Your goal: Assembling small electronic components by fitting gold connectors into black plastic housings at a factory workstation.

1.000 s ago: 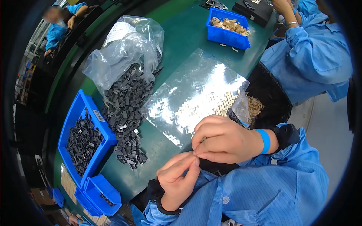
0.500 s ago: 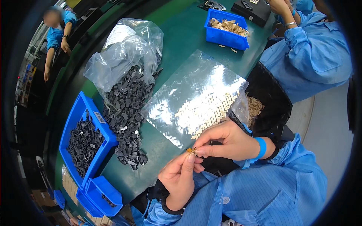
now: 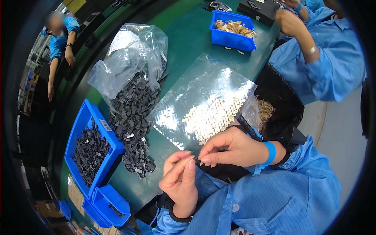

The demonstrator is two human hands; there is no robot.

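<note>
Close together in front of my chest, both hands are raised over the table's near edge. My left hand [image 3: 181,184] is closed in a pinch, thumb against the fingers; what it holds, if anything, is hidden. My right hand [image 3: 237,150] pinches a small pale beige piece [image 3: 201,162] between thumb and fingertips. A narrow gap separates the two sets of fingertips. Just beyond them lies a clear plastic sheet [image 3: 176,98] bearing rows of small beige pieces [image 3: 213,117]. To the left spreads a heap of small black parts [image 3: 133,113], spilling from a clear plastic bag [image 3: 137,51].
A blue bin [image 3: 107,131] of black parts stands at left, with a smaller blue bin [image 3: 117,192] nearer. At the far side, another blue bin [image 3: 231,39] holds beige strips. Right of the sheet, a black bag [image 3: 288,94] contains beige scraps [image 3: 265,109]. A co-worker [image 3: 325,62] sits at right.
My fingertips have come apart, my left hand shifting slightly left. The small orange-brown piece between them is no longer visible. The co-worker's hand at right has moved nearer.
</note>
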